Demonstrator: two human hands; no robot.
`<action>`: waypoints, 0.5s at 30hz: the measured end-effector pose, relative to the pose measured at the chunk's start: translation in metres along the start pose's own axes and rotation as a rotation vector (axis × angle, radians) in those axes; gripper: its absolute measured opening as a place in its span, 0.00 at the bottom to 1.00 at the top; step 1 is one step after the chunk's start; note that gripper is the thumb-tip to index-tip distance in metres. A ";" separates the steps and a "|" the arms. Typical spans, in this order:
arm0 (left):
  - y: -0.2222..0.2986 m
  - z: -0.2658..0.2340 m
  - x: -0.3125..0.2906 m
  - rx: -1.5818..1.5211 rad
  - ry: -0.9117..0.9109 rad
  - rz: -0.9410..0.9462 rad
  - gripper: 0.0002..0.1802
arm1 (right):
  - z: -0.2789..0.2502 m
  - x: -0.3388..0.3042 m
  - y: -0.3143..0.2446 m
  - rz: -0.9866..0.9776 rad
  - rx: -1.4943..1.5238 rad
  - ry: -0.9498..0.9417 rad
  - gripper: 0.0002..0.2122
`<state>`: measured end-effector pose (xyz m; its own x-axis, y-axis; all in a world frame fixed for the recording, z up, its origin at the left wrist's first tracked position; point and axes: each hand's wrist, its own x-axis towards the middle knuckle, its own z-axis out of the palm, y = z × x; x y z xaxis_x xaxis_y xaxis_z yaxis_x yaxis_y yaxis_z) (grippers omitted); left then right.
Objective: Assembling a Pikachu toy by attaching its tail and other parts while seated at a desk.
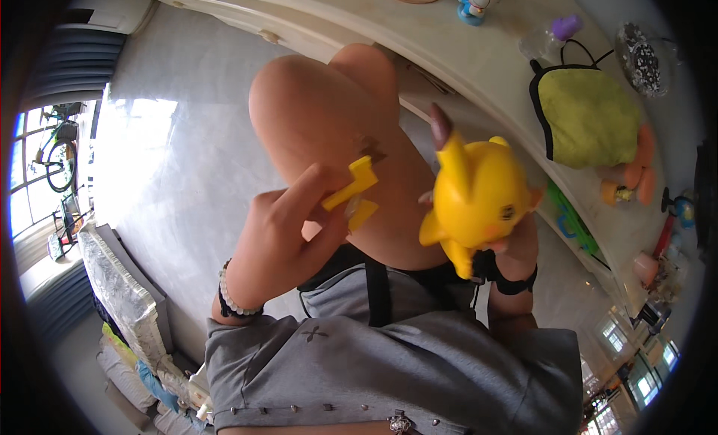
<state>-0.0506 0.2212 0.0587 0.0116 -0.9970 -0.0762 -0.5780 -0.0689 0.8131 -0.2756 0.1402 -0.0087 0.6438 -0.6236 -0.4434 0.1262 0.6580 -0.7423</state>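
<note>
My left hand (278, 224) is closed, its fingers pinching a yellow zigzag tail piece (357, 182) with a brown end, above my bare thigh. Something clear shows beside the tail piece, too small to name. To the right, my right hand (521, 244) grips a yellow cartoon toy figure (479, 195) with a brown-tipped pointed ear. The figure hides most of that hand's fingers and is tilted. The tail piece and the figure are apart.
A cream desk (419, 35) curves along the top and right. On it are a blue figurine (475, 2), a green eye mask (587, 117), a purple-capped bottle (566, 27) and orange pieces (639, 166). A bed (123, 285) stands at lower left.
</note>
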 end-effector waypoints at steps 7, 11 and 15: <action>0.005 0.019 0.020 -0.235 -0.003 0.143 0.12 | 0.020 0.008 -0.020 -0.325 0.288 -0.183 0.21; 0.002 0.023 0.013 -0.230 -0.029 0.089 0.11 | -0.003 0.015 -0.022 -0.343 0.120 -0.412 0.14; 0.005 0.035 0.011 -0.730 0.040 -0.074 0.10 | -0.002 0.007 -0.020 -0.484 0.182 -0.368 0.16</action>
<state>-0.0818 0.2113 0.0414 0.0676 -0.9884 -0.1359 0.1160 -0.1275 0.9850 -0.2746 0.1221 0.0021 0.6949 -0.7041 0.1463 0.5734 0.4197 -0.7036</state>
